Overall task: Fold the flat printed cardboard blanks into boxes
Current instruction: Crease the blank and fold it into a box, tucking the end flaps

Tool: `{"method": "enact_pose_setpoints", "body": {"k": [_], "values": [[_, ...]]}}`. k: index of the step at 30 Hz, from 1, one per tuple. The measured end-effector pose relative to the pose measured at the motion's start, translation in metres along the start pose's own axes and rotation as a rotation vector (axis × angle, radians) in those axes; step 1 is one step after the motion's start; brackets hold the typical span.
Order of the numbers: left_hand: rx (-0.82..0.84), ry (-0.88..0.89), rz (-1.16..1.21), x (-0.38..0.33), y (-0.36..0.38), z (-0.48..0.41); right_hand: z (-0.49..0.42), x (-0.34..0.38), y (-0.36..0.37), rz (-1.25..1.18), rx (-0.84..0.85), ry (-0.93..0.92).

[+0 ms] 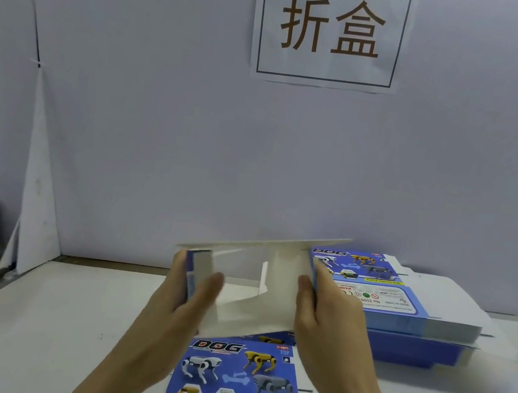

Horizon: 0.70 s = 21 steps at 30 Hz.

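Over the white table (23, 328), a half-opened blank (249, 284) was held up by both hands

A tall stack of flat blanks (403, 306) was set at the far right of the table, and a single flat blank (237, 381) was laid printed side up at the near edge, just below the held one. The half-opened blank was held clear of the table in the middle, white inside facing near. Its left end was gripped by the left hand (190, 291), and its right end was pinched by the right hand (327, 310), thumb on the white face
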<state>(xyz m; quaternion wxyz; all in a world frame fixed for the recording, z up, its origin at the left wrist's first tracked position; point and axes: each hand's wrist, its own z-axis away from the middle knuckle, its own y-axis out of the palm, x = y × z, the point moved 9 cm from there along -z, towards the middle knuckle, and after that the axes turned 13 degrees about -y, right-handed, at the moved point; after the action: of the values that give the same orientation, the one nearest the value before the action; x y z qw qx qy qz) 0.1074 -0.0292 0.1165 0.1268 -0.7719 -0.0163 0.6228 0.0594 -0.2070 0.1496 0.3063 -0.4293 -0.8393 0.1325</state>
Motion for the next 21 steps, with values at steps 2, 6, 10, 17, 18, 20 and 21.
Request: {"method": "enact_pose_setpoints", "body": {"k": [2, 6, 10, 17, 18, 20, 21], "values": [[-0.243, 0.043, -0.218, -0.001, -0.016, -0.001, 0.000, 0.012, 0.002, 0.106, 0.031, -0.084], [-0.411, 0.103, -0.391, -0.021, -0.026, 0.007, 0.001, 0.024, -0.004, 0.045, 0.007, -0.103], [-0.430, 0.133, -0.522, -0.025, -0.030, 0.006, 0.004, 0.005, 0.006, -0.054, 0.102, -0.001], [-0.393, 0.196, -0.342, -0.039, -0.034, 0.012, 0.004, 0.014, 0.002, -0.168, 0.128, -0.014], [-0.343, 0.220, -0.246, -0.041, -0.033, 0.012, 0.004, 0.013, 0.000, -0.151, 0.097, -0.005], [-0.192, 0.164, -0.061, -0.036, -0.029, 0.008, 0.004, 0.005, -0.006, -0.093, 0.011, 0.062], [-0.097, 0.129, 0.021, -0.031, -0.025, 0.007, 0.004, 0.001, -0.009, -0.106, -0.046, 0.130]]}}
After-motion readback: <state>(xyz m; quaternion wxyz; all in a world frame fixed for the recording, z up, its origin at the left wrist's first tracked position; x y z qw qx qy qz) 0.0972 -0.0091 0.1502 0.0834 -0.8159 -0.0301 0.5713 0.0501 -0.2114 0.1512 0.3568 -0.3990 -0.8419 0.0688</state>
